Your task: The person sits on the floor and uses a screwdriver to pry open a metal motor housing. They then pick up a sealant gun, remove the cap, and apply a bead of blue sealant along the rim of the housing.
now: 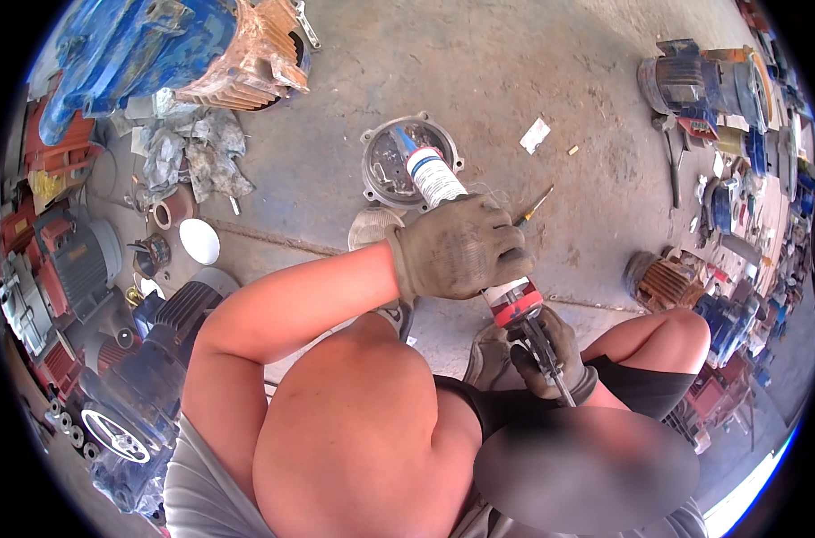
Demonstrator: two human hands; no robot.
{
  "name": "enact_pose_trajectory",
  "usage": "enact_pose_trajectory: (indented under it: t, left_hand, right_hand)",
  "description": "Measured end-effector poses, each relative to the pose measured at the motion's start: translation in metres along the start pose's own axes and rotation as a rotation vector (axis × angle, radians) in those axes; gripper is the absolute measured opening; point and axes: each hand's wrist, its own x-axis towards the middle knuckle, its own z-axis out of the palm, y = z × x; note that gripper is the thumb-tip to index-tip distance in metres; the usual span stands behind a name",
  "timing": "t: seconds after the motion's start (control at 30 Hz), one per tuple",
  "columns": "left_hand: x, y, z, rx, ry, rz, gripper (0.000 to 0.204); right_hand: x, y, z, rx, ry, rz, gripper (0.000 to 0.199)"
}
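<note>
My left hand (pixel 461 247), in a dirty work glove, is wrapped around a white sealant cartridge (pixel 434 177) with a blue nozzle. The cartridge sits in a caulking gun (pixel 515 306) with a red collar. My right hand (pixel 554 351), gloved too, is closed around the gun's handle close to my lap; part of the handle is hidden by the fingers. The nozzle points away from me, over a round metal motor end cover (pixel 369 170) lying on the floor. Whether its tip touches the cover I cannot tell.
A screwdriver (pixel 535 204) and a scrap of white paper (pixel 535 135) lie right of the cover. Crumpled plastic sheeting (pixel 197 152) and a big blue machine (pixel 147 54) stand left. Motors (pixel 681 81) and a hammer (pixel 674 166) are at right.
</note>
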Motion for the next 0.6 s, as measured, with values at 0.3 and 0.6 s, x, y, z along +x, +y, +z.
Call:
enact_pose_trajectory:
  t: [0.3, 0.6]
  left_hand:
    - [-0.004, 0.0, 0.001, 0.001, 0.04, -0.037, 0.034]
    - [0.0, -0.009, 0.001, -0.007, 0.027, -0.023, 0.036]
  right_hand:
    - [0.004, -0.008, -0.003, 0.102, -0.072, 0.063, 0.049]
    - [0.013, -0.011, -0.007, 0.069, -0.085, 0.057, 0.044]
